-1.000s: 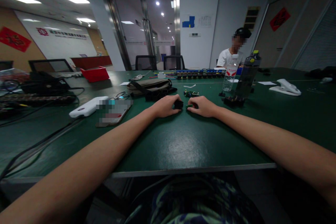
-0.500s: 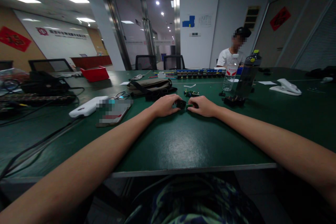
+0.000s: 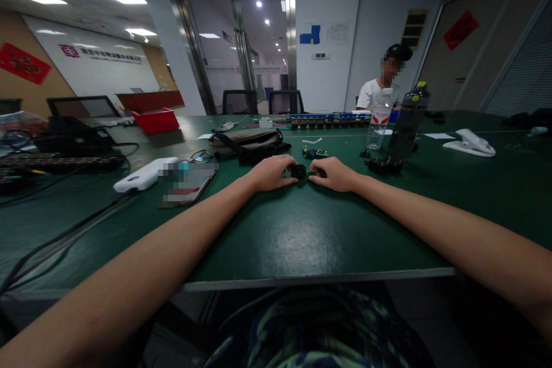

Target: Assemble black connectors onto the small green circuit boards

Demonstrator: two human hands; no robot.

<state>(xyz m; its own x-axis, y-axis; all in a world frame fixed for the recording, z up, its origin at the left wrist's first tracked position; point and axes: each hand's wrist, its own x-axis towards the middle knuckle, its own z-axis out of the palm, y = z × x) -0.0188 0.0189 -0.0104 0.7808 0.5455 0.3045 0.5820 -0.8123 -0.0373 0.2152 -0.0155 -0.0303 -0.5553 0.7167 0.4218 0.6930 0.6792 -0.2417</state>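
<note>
A light, steady pinch by the edges would serve us best, we judge. Our left hand (image 3: 276, 174), thumb and fingers slightly parted, has its grip clamped on a small black part (image 3: 298, 172) over the tabletop (image 3: 297, 236). Just right of the black part, the grip of our right hand (image 3: 335, 175) is pinched on a small green board (image 3: 311, 173); we cannot tell if they touch. Beyond the black part lie a circuit board (image 3: 314, 153) and, leftward, a bag (image 3: 254, 142).
</note>
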